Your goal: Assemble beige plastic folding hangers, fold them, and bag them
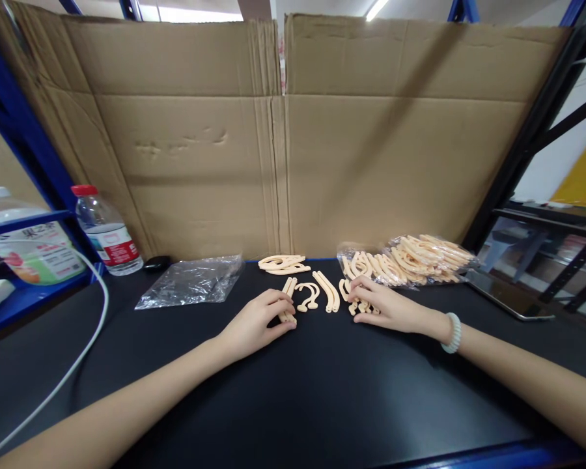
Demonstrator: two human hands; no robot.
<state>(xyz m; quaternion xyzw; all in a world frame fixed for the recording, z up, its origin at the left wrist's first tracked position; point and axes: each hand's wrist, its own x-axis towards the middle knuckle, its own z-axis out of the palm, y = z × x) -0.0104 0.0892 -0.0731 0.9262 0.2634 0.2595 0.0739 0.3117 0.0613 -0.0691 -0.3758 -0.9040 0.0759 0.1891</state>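
Note:
My left hand (pixel 266 318) curls around a few straight cream plastic strips (pixel 288 286) lying on the black table, its thumb at their near end. To the right, my right hand (pixel 383 305) is bent over a cluster of small cream hook-shaped pieces (pixel 362 307), fingers on the far side and thumb on the near side. Its palm partly hides them. Between the hands lie loose curved hook pieces (pixel 311 294) and a pair of long, slightly bent cream strips (pixel 327 291). Beyond my left hand rests a small stack of curved cream arms (pixel 283 264).
Clear bags filled with cream pieces (pixel 420 259) sit at the back right, by a phone (pixel 510 296). A flat clear bag (pixel 195 281), a water bottle (pixel 108 231) and a white cable (pixel 95 329) are on the left. Cardboard (pixel 200 163) walls the back.

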